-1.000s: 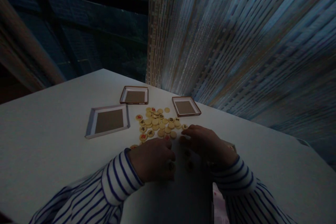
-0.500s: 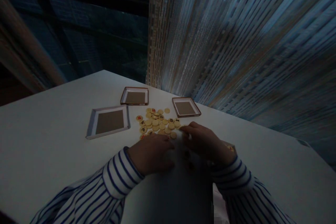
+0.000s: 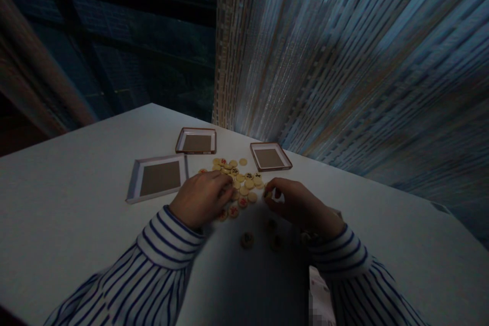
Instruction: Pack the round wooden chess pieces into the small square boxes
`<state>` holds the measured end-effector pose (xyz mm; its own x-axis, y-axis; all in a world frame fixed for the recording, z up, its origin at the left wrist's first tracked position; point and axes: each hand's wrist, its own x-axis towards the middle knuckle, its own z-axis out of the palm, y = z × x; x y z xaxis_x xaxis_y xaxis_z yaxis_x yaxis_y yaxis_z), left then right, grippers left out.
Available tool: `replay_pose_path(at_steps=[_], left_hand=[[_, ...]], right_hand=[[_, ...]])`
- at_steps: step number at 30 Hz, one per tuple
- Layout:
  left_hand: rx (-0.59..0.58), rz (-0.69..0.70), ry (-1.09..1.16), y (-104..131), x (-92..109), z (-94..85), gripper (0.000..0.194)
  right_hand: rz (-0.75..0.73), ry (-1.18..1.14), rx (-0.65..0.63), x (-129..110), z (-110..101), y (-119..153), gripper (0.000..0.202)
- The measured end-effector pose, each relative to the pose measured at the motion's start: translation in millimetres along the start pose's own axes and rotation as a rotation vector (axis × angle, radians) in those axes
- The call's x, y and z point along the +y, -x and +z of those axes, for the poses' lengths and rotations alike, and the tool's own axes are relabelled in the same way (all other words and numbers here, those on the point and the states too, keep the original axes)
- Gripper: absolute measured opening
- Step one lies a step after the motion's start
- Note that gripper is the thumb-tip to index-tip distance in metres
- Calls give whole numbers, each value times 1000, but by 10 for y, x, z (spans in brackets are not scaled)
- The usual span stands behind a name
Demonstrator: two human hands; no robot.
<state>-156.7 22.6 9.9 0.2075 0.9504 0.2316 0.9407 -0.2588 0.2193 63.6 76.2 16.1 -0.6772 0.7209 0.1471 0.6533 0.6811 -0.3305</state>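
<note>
Near, a round shaded piece (image 3: 246, 240) with a black mark lies on the table (image 3: 385, 244). Farther, the right hand (image 3: 300, 206) pinches a pale piece (image 3: 268, 195); the left hand (image 3: 204, 196) curls over the pile (image 3: 248, 184), its grip impossible to tell. The pile is yellowish discs, some marked red or black. Since the last frame, the left hand has shifted left, baring the shaded piece.
</note>
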Motion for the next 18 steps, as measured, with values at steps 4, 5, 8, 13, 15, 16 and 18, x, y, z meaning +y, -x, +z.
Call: replay_pose_path(at_steps=[4,5,8,13,15,16,18], left_hand=[[-11,-44,-24,-4,11,-31,25],[-14,-51,-31,-6,15,-40,25],[-26,-59,-55,-10,17,-63,25],[-12,-60,-81,-6,-6,-74,25],[-14,-66,-81,-4,-12,-78,25],[-16,-68,-80,-3,-13,-81,26],[-14,-76,-77,-2,-16,-86,26]], right_hand=[[3,93,-41,43,61,3,9],[13,117,-62,43,68,5,9],[47,179,-124,6,59,15,11],[85,317,-205,-106,11,20,16],[91,369,-226,-135,-2,13,17],[93,384,-237,-145,-8,10,18],[103,401,-262,-157,-19,5,18]])
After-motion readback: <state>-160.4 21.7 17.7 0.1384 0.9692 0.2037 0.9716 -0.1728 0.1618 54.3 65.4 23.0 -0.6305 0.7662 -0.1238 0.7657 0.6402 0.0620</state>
